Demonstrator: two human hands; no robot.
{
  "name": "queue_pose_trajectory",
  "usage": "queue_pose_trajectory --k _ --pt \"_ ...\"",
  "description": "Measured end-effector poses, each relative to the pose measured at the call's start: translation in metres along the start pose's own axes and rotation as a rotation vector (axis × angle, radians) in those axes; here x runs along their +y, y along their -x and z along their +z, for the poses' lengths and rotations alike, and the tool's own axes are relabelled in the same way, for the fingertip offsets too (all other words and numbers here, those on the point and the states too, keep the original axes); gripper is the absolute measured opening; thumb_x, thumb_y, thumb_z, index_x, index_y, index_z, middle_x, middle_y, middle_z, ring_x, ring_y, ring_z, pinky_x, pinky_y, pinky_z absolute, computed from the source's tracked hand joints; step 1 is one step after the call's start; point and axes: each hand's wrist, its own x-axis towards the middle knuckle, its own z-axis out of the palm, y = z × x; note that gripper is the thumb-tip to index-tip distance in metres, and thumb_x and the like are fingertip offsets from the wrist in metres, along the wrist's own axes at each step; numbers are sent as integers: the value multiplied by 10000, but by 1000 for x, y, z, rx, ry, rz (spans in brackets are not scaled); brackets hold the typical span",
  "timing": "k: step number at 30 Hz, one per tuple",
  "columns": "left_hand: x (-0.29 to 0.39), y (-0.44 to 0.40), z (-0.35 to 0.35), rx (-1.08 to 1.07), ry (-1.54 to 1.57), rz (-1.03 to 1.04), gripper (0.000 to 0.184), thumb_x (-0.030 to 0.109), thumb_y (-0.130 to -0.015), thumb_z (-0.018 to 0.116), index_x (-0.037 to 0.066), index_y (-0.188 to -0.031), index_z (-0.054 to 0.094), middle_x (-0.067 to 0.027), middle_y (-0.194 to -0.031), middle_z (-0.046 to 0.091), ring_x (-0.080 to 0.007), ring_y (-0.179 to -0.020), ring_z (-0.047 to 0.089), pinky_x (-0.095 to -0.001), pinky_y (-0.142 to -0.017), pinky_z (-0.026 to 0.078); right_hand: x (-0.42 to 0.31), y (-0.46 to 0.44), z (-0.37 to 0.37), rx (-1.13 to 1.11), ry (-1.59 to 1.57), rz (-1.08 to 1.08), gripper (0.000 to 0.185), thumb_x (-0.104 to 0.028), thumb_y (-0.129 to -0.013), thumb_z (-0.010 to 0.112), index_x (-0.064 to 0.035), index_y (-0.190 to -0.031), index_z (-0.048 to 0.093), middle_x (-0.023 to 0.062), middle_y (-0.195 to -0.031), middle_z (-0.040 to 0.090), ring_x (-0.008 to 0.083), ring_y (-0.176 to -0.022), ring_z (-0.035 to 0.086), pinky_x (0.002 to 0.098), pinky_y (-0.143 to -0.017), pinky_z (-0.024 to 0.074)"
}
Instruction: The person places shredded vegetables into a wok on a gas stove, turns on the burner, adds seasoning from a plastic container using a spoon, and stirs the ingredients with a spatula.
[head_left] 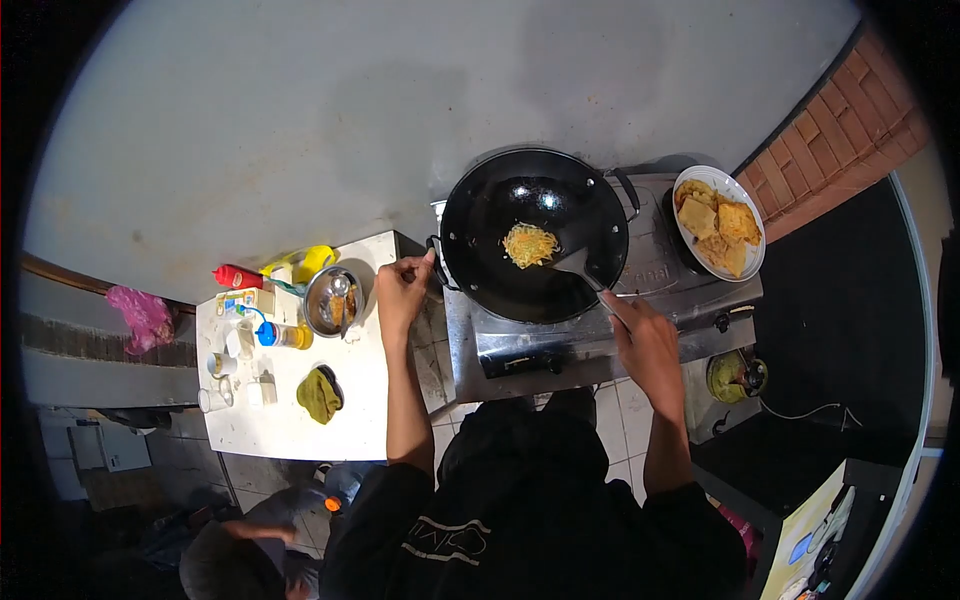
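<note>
A black two-handled wok [485, 285] sits on the stove. A small heap of shredded yellow-and-orange food [528, 245] lies in its middle. My right hand [648, 342] is closed around the handle of a metal spatula [580, 264], whose blade reaches into the wok beside the food. At the wok's left side, my left hand [402, 292] is closed with its fingertips at the wok's loop handle [434, 252].
A plate [755, 215] of fried food stands on the stove's [590, 372] right end. The white table [285, 440] at left bears a metal bowl [318, 305], bottles, cups and a green cloth [319, 396]. Another person [232, 565] is at lower left.
</note>
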Motion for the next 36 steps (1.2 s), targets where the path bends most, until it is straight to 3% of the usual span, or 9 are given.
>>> queue_pose_trajectory --k 17,22,28,36 --pt "0 6 4 81 105 -104 303 234 -804 744 -64 -795 689 2 -563 509 -60 -537 408 -229 -488 343 -3 -46 58 116 -59 -46 305 -82 -832 590 -71 -1136 613 194 -825 601 374 -727 605 435 -632 479" --pt "-5 7 5 86 106 -39 281 216 -809 735 -61 -804 687 6 -540 488 -52 -524 404 -233 -478 344 -8 -31 41 47 -30 -42 303 -86 -839 581 -70 -1139 614 181 -811 588 367 -707 606 436 -613 476" --pt "6 8 7 78 76 -117 230 192 -805 728 -35 -827 699 -19 -530 530 -70 -493 464 -248 -471 372 -10 -38 47 56 -32 -35 293 -54 -829 591 -60 -1121 620 188 -845 606 383 -758 591 433 -637 450" --pt "3 7 7 68 47 -125 232 203 -801 728 -25 -833 704 -41 -548 559 -85 -493 489 -264 -490 403 -23 -19 -7 39 -61 11 320 3 -808 597 -58 -1121 624 197 -864 611 385 -767 594 421 -664 459"
